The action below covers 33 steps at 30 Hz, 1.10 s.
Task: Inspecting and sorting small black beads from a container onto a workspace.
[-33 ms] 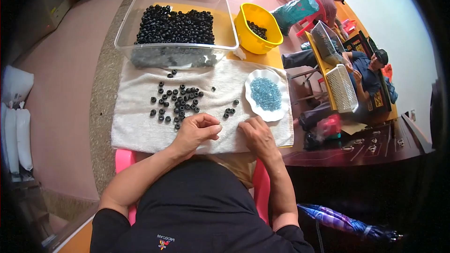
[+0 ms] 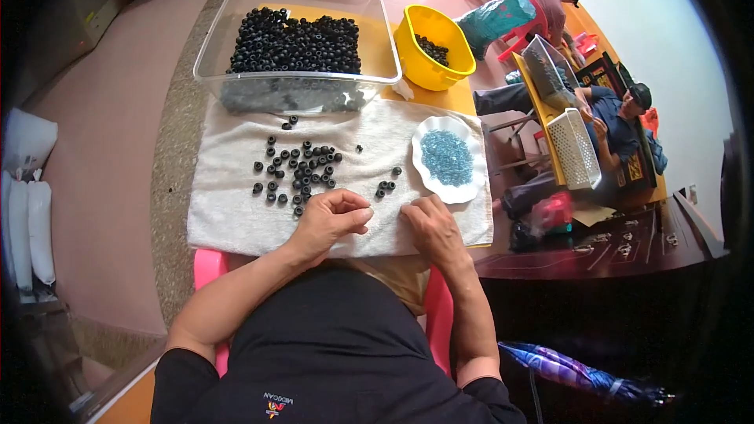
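My left hand (image 2: 335, 216) is closed, thumb and fingertips pinched together, over the near part of the white towel (image 2: 228, 224). Anything in that pinch is too small to make out. Just beyond it lie several black ring-shaped beads (image 2: 298, 173), spread loosely on the cloth. My right hand (image 2: 431, 226) rests on the towel with its fingers curled down, hiding whatever may be under them. Beyond this hand stands a white scalloped dish (image 2: 423, 183) holding small blue translucent pieces (image 2: 446, 157). A small group of black beads (image 2: 383, 188) lies between the two hands, slightly farther off.
At the table's far end stand a clear plastic bin (image 2: 375, 76) full of black beads and a yellow tub (image 2: 444, 76) with more. To the right, two people sit near another table with a white perforated basket (image 2: 575, 149). A folded purple umbrella (image 2: 577, 369) lies at lower right.
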Motion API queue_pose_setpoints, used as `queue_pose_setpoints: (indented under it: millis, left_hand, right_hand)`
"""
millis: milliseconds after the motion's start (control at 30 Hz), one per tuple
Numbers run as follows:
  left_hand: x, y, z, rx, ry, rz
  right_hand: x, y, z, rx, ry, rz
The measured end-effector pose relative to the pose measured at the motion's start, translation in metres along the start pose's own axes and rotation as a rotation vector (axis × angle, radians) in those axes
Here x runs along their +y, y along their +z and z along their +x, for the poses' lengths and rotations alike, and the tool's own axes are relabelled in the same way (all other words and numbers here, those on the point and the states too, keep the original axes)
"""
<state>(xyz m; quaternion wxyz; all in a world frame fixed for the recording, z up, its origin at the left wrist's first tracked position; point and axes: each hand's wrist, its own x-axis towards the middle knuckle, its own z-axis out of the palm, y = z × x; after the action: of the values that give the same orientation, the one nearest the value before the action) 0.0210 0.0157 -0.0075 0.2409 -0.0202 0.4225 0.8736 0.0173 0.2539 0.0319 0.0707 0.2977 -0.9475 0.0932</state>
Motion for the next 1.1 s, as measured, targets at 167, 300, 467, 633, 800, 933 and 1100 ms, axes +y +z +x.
queue_pose_setpoints:
  millis: [167,300,467,633,800,933,1100]
  left_hand:
    - [0.003,0.001,0.000,0.003,-0.009,-0.016]
    - [0.003,0.002,0.000,-0.004,-0.011,-0.029]
    - [0.000,-0.002,0.001,-0.019,-0.014,-0.021]
    - [0.001,-0.002,0.001,-0.100,-0.037,-0.012]
    - [0.004,-0.001,0.001,-0.102,-0.030,-0.094]
    - [0.006,-0.001,-0.001,-0.131,-0.035,-0.090]
    - [0.006,0.001,-0.002,-0.136,-0.034,-0.109]
  right_hand:
    - [-0.002,-0.006,-0.002,0.025,-0.006,0.066]
    - [0.003,-0.001,-0.001,0.074,-0.019,0.131]
    - [-0.014,0.002,0.009,0.220,0.035,0.617]
    - [-0.036,0.008,0.018,0.106,0.167,1.005]
    - [-0.041,0.014,0.021,0.099,0.295,1.228]
    - [-0.038,0.014,0.023,0.080,0.282,1.216]
    - [-0.040,0.018,0.022,0.081,0.378,1.378]
